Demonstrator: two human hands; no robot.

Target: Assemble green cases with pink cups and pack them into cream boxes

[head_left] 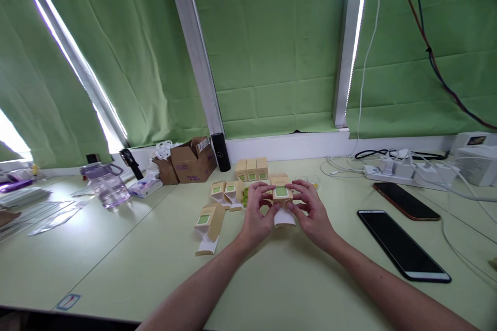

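Observation:
A small tan cardboard box [282,193] with a green window is between my two hands, its white-lined flap hanging open toward me. My left hand [260,208] grips the box's left side with thumb and fingers. On the other side, my right hand [312,210] has its fingers and thumb closed on it too. Left of my hands stand more such boxes with open flaps: one box [209,220] nearest me, and a pair of boxes [227,192] farther back. Behind, a row of closed boxes [251,169] stands together. Some green pieces [245,197] show partly beside my left hand.
Two phones, one large [404,245] and one smaller [406,200], lie to the right. Behind them is a power strip [411,173] with tangled cables. A brown carton [193,161], black cylinder [221,152] and purple-lidded water jug [106,186] stand at the back left.

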